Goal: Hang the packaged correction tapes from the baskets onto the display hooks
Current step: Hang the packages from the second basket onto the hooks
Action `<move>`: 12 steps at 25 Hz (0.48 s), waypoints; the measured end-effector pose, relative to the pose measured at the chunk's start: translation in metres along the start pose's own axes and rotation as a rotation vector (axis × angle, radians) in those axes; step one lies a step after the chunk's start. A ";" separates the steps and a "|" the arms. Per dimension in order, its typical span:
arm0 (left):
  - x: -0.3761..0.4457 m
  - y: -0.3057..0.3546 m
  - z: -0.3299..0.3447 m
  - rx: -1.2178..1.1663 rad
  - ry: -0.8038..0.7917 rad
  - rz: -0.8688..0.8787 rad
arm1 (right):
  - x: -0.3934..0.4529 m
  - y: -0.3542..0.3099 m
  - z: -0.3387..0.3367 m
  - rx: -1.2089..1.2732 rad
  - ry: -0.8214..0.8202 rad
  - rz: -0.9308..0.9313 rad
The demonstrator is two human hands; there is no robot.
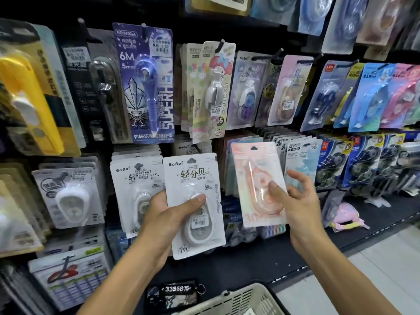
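My left hand (168, 214) grips a white BoBo correction tape pack (193, 178), thumb pressed on its blister. The pack is held upright in front of a hanging stack of matching white BoBo packs (134, 176). My right hand (297, 201) pinches a pink correction tape pack (254, 169) between thumb and fingers, holding it up before the lower row of hooks. The rim of a beige basket (245, 298) shows at the bottom edge.
A black display wall holds rows of hanging packs: a blue Superhero pack (147, 83), a My Melody pack (216, 89), blue and pink packs (372, 96) at the right. A dark shelf ledge (375, 214) carries a pink item (347, 217). A numbered tag (177, 289) lies below.
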State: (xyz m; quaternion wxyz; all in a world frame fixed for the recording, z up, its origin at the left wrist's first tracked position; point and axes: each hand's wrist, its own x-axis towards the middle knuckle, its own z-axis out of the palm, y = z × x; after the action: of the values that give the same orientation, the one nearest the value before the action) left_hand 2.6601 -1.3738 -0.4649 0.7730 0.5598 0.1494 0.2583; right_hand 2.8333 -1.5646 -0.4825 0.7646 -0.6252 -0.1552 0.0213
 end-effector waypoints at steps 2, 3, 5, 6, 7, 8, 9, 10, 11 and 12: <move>0.001 0.001 -0.002 -0.006 0.033 0.017 | 0.001 0.005 -0.007 -0.056 0.058 -0.022; 0.002 0.001 -0.002 -0.008 0.048 0.022 | 0.001 0.007 -0.009 -0.095 0.060 -0.021; 0.002 0.001 -0.003 -0.016 0.078 0.022 | -0.002 0.012 -0.013 -0.111 0.064 -0.032; 0.003 0.001 -0.003 -0.021 0.089 0.018 | -0.004 0.013 -0.014 -0.101 0.089 -0.045; 0.003 0.001 -0.004 -0.028 0.096 0.015 | -0.006 0.013 -0.015 -0.090 0.124 -0.051; 0.003 0.001 -0.004 -0.035 0.101 0.011 | -0.008 0.013 -0.015 -0.081 0.154 -0.050; 0.004 0.000 -0.005 -0.044 0.103 0.010 | -0.008 0.011 -0.014 -0.077 0.168 -0.043; 0.004 0.000 -0.005 -0.047 0.104 0.009 | -0.007 0.008 -0.014 -0.080 0.161 -0.040; 0.004 -0.001 -0.005 -0.045 0.105 0.009 | -0.006 0.005 -0.013 -0.089 0.137 -0.041; 0.005 -0.001 -0.005 -0.041 0.105 0.008 | -0.003 0.001 -0.013 -0.108 0.104 -0.043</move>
State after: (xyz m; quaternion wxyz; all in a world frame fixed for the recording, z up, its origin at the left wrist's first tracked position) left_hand 2.6614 -1.3672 -0.4675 0.7744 0.5301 0.1822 0.2934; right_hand 2.8337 -1.5771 -0.4866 0.7372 -0.6622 -0.1294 -0.0359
